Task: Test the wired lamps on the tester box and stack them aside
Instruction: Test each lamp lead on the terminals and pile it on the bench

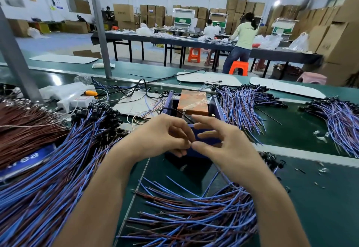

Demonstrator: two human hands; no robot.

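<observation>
Both hands meet just in front of the tester box (208,140), a blue box in the middle of the green bench (310,198) with a copper-coloured board (194,103) on top. The left hand (167,136) has its fingers curled in, thumb and forefinger pinching a small bit (190,143) (too tiny to name). The right hand (219,143) is spread wide with its fingers loosely bent. Only its thumb tip touches that same bit, and no finger closes against it.

Wired lamps lie in heaps all round. A big blue-and-brown heap (58,169) runs from the left edge to the near edge, its black lamp heads pointing toward the box. A second heap (194,217) lies at the near edge under the right wrist. A third heap (239,103) lies just right of the box, and a fourth (340,118) lies by the right edge. Brown wires (25,130) are piled at the far left, beside a white power strip (77,101).
</observation>
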